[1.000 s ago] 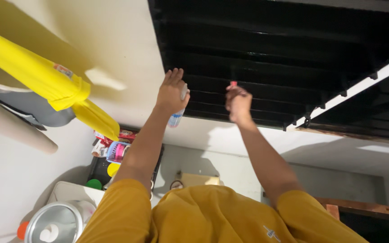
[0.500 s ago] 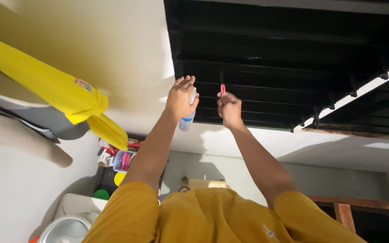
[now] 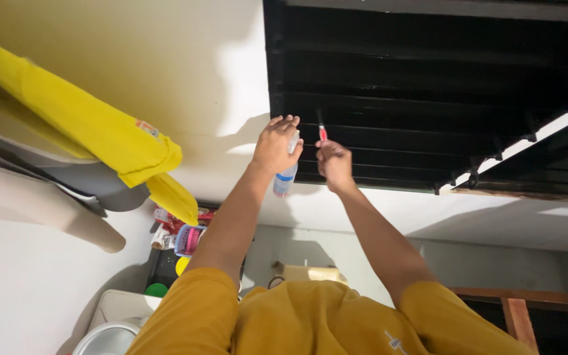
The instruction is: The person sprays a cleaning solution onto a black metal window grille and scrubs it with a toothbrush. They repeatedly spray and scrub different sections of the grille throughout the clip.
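Both my arms, in mustard-yellow sleeves, reach to a black louvred window. My left hand grips a small clear spray bottle with a blue label, held at the window's left edge. My right hand is closed on a thin brush with a red handle. The brush tip rests against one of the black slats. The two hands are close together, a few centimetres apart.
A yellow cloth hangs at the left against the cream wall. Below it are a dark shelf of colourful small items, a metal pot and a cardboard box. A white bar crosses the window at right, above a wooden frame.
My right hand with the brush has moved left, closer to my left hand and the bottle. The view has shifted, so the window sits further right.
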